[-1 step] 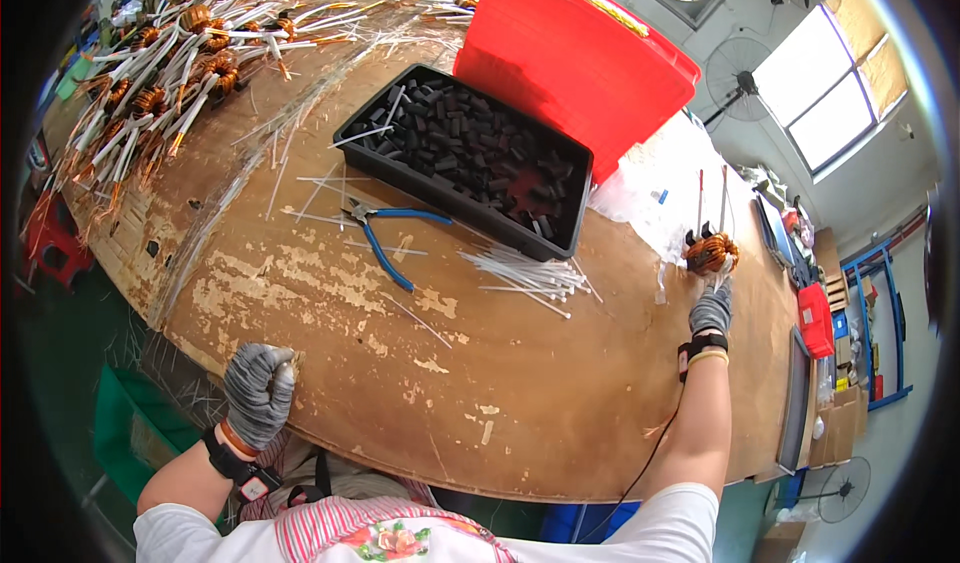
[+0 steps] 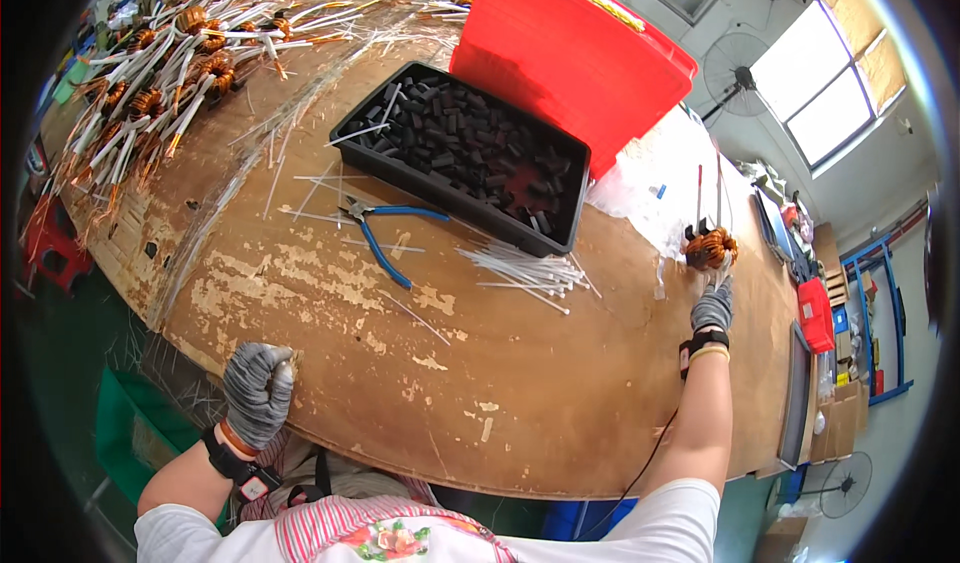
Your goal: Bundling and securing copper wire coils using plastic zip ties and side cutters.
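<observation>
Resting on the scuffed brown tabletop (image 2: 580,393), the grey-gloved left hand (image 2: 258,395) is curled up, can't tell if around anything, while the grey-gloved right hand (image 2: 712,309) holds the copper-wound ring-shaped coil (image 2: 712,250) over at the table's right, basically unmoved since a moment ago, so handling looks kinda paused.

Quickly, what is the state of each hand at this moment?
Left hand: curled closed, nothing visibly held.
Right hand: at the copper-wound coil; whether it grips cannot be told.
</observation>
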The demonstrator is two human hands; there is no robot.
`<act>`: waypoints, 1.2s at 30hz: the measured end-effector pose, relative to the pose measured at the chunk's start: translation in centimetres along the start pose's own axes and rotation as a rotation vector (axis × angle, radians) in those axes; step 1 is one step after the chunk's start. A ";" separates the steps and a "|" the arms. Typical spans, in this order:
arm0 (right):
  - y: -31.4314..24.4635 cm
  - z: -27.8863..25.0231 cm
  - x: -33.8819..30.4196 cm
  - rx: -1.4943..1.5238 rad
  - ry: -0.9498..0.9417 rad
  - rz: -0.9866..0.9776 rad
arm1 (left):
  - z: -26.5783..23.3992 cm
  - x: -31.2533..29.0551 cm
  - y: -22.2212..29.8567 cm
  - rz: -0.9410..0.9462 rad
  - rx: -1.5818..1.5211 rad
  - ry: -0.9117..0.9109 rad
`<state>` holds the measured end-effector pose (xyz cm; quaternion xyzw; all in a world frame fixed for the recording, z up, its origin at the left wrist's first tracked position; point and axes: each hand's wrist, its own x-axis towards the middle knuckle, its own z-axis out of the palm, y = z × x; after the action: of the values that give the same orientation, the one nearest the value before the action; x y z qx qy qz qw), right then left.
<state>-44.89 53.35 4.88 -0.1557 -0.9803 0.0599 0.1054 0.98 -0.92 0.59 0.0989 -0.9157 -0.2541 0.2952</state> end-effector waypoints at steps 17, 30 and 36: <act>-2.3 -0.2 -0.7 -0.251 -0.004 -0.275 | 0.3 0.3 0.6 -0.002 0.041 -0.006; 2.3 0.6 2.3 -0.108 -0.031 0.243 | 0.3 0.1 0.4 -0.032 0.103 -0.055; -1.5 2.8 1.0 -0.479 0.179 0.088 | -0.2 0.4 0.6 -0.035 0.135 -0.062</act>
<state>-46.87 51.98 2.55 -0.2232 -0.9457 -0.1834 0.1490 0.76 -0.65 1.24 0.1265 -0.9376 -0.2000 0.2547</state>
